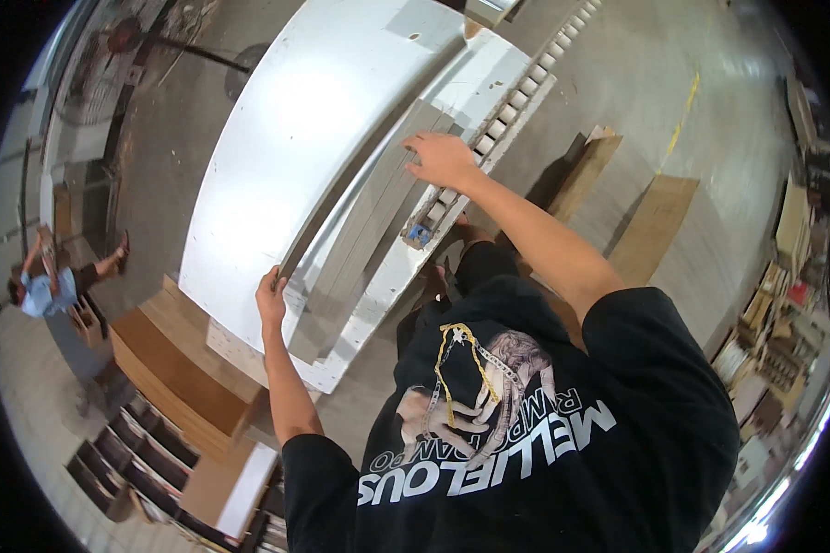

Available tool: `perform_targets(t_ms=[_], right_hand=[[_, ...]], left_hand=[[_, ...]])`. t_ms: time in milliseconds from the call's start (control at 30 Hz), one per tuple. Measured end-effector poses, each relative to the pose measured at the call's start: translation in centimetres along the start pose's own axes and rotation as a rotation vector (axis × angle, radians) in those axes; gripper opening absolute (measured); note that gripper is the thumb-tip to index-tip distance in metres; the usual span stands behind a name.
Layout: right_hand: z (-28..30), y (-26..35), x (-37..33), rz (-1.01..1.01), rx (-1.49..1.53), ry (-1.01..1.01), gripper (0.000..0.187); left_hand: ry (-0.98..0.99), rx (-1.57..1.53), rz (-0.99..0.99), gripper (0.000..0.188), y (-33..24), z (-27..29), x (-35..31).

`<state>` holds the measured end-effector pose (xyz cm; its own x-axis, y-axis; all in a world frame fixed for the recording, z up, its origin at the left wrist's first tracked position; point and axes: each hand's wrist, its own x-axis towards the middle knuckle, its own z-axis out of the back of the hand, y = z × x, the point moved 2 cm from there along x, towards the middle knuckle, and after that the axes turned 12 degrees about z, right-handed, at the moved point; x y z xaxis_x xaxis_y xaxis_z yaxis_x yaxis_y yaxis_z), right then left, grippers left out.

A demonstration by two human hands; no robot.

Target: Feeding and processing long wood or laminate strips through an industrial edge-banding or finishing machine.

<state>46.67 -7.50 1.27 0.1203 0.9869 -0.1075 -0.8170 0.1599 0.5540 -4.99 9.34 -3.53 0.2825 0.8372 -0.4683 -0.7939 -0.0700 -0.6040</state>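
A white-topped worktable (277, 120) stretches diagonally in front of me. At the near end of a long, thin grey-brown strip (332, 198), my left hand (270, 293) pinches it between thumb and fingers. Beside that strip, closer to my body, lies a stack of similar long grey strips (364, 226), roughly side by side. My right hand (441, 161) is over the farther part of this stack, its fingers and thumb apart. Whether its fingertips touch the strips is hard to tell.
A row of white slots (512, 111) runs along the table's right edge, with a small blue piece (420, 235) at its near end. Brown boards (655, 226) stand to the right. Wooden panels (180, 369) are stacked lower left. Farther left are a seated person (55, 281) and a fan (97, 88).
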Motion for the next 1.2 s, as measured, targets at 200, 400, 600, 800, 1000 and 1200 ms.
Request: perform_targets(t_ms=[200, 400, 600, 800, 1000, 1200], right_hand=[[-1.1, -0.6, 0.4, -0.013, -0.05, 0.031, 0.047], [-1.0, -3.2, 2.7, -0.146, 0.107, -0.078, 0.059], [-2.2, -11.4, 6.6, -0.169, 0.009, -0.237, 0.094], [-3.1, -11.4, 7.3, -0.174, 0.09, -0.023, 0.108], [-3.0, -11.5, 7.0, -0.155, 0.095, -0.032, 0.105], [-3.2, -12.8, 6.8, -0.137, 0.142, -0.063, 0.094]], left_hand=[[-0.139, 0.096, 0.047, 0.032, 7.0, 0.8, -7.7], [-0.293, 0.119, 0.069, 0.027, 10.7, 1.1, -13.6], [-0.258, -0.029, 0.252, 0.031, 13.3, 1.0, -13.9], [-0.286, -0.27, 0.476, 0.052, 16.3, -0.6, -14.5], [-0.364, -0.437, 0.566, 0.058, 15.5, -1.0, -14.3], [-0.394, -0.408, 0.62, 0.058, 14.3, -1.2, -13.7]])
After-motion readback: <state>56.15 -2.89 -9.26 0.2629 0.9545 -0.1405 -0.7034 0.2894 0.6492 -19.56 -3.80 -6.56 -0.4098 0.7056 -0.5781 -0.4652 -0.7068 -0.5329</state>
